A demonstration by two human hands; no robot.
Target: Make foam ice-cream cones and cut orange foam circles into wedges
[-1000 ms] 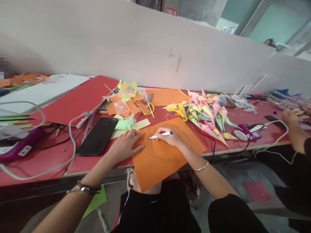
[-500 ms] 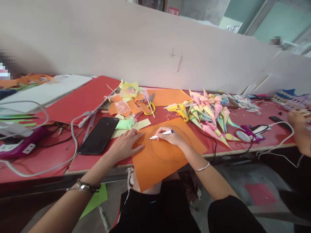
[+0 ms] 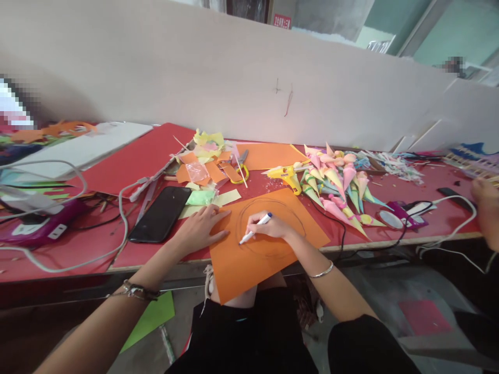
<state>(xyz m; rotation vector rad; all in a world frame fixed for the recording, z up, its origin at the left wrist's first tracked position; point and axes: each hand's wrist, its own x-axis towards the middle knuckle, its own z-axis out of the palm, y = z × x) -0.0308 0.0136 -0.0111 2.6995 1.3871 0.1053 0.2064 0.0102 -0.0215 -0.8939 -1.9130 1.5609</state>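
My right hand point(image 3: 271, 227) grips a white marker point(image 3: 255, 228) with a dark blue end. Its tip meets the left side of a roughly drawn dark circle on an orange paper sheet point(image 3: 234, 275). That sheet overhangs the front of the red table point(image 3: 156, 254). With fingers spread, my left hand point(image 3: 200, 228) lies flat at the sheet's left edge. Just left of it is a black phone point(image 3: 159, 214), and a small green packet point(image 3: 201, 197) lies beyond its fingertips.
Behind the sheet are a yellow glue gun point(image 3: 286, 177), yellow-handled scissors point(image 3: 240, 171) and orange paper scraps. Several pastel paper cones point(image 3: 339, 182) are heaped to the right. White cables and a purple power strip point(image 3: 42, 223) lie at left. Another person's hand point(image 3: 486, 208) is at far right.
My right hand has moved the marker tip down along the left side of the circle, and the marker stands more steeply. My left hand stays in place on the sheet.
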